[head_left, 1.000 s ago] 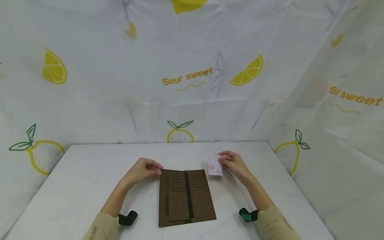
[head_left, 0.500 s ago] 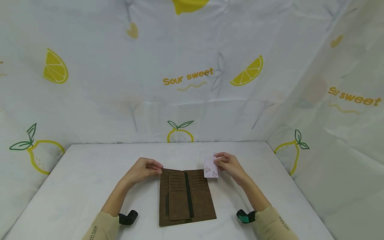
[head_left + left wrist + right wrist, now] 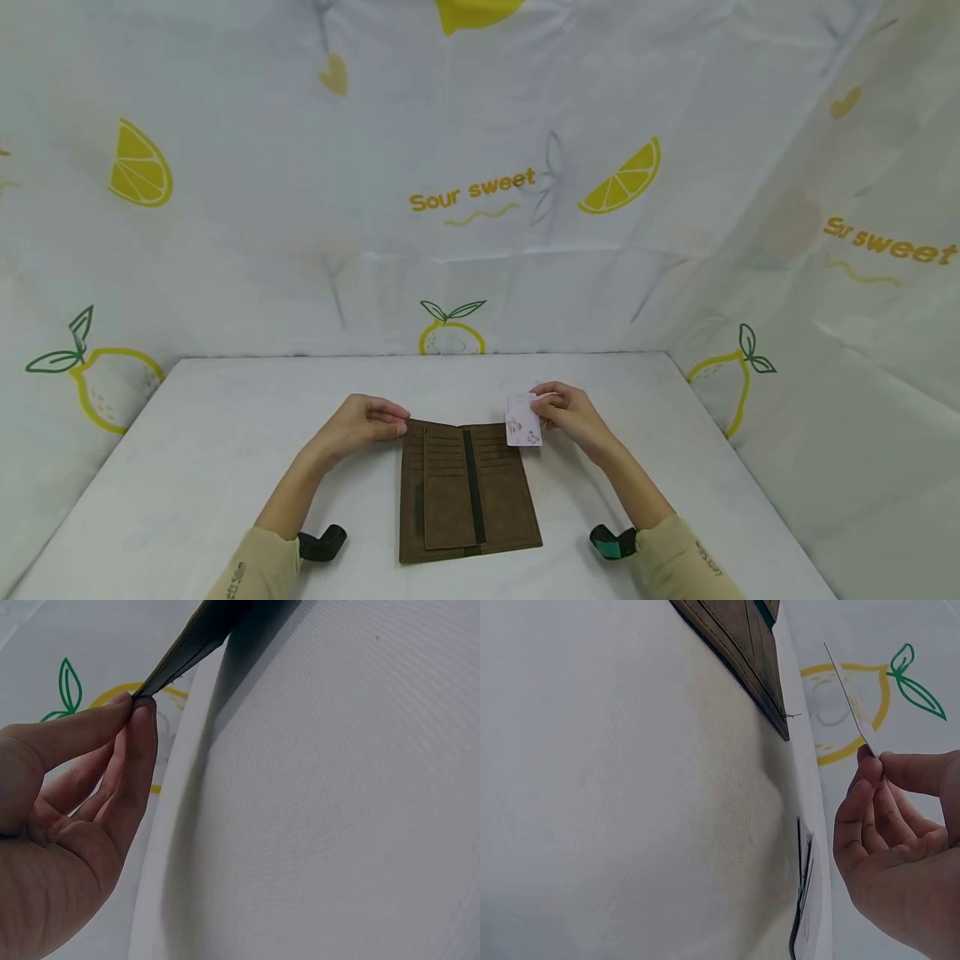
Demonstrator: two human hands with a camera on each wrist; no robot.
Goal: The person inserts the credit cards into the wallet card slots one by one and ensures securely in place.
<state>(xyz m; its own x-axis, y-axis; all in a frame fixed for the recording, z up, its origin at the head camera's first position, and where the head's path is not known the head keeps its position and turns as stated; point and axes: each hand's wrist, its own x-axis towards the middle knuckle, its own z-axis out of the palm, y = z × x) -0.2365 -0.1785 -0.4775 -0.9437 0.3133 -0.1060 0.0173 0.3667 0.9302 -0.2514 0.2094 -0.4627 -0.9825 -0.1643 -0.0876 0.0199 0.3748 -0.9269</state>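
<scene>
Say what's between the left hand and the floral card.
Head view: the open brown wallet. The left hand pinches its far left corner; the floral card, held by the right hand, appears over its far right corner.

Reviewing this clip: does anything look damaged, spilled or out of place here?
One small thing: in the right wrist view, what looks like a loose thread sticks out near a corner of the brown wallet, unlike its otherwise neat edge. Nothing looks spilled, and the card in the right hand shows no visible damage.
</scene>
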